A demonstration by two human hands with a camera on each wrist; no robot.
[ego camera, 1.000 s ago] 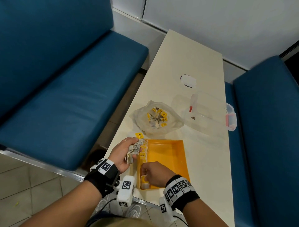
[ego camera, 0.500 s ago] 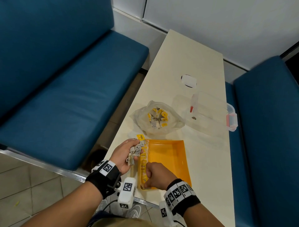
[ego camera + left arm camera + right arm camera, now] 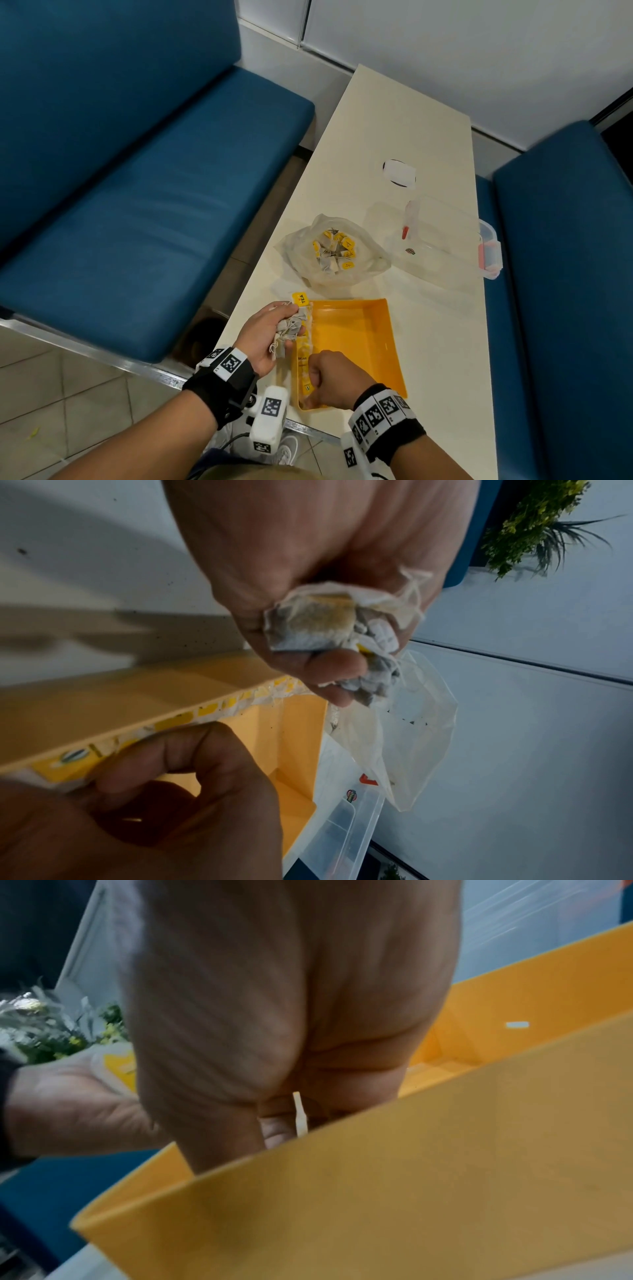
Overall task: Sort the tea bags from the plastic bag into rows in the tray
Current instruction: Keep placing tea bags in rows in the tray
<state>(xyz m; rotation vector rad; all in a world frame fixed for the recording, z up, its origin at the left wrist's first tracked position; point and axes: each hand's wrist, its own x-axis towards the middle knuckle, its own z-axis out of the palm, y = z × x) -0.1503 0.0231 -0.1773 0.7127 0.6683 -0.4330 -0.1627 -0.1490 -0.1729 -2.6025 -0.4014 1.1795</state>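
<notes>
L hand (image 3: 265, 334) grips bunch of tea bags (image 3: 291, 327) by tray (image 3: 356, 339) edge; R hand (image 3: 334, 378), fingers curled, pinches a bag in tray's left row.

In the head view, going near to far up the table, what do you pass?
Right hand → yellow tray → plastic bag of tea bags → white oval mark on the table.

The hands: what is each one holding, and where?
Left hand grips a bunch of tea bags round their bodies. Right hand pinches something in the tray; what cannot be told.
</notes>
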